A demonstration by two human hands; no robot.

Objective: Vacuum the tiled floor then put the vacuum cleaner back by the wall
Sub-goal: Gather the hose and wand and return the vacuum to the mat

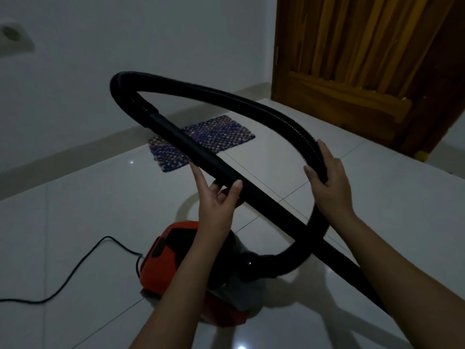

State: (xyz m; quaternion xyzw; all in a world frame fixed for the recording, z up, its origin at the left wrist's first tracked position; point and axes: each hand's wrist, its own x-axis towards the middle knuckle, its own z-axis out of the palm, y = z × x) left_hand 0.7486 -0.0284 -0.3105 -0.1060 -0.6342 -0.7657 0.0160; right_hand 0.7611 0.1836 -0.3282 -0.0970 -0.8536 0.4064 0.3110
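Observation:
A red and black canister vacuum cleaner (171, 258) sits on the white tiled floor (75, 222) below my arms. Its black ribbed hose (226, 96) arcs up from the canister's front, loops round at the upper left and joins a straight black wand (276, 212) that runs down to the lower right. My left hand (217, 200) holds the wand from below, thumb and fingers curled round it. My right hand (329, 182) grips the ribbed hose where it bends down to the canister. The wand's far end is hidden behind my right forearm.
A black power cord (75, 268) trails left from the canister across the floor. A small blue woven mat (221, 132) lies by the white wall (125, 46). A wooden door (364, 66) stands at the upper right. A wall socket (15, 39) is at the far left.

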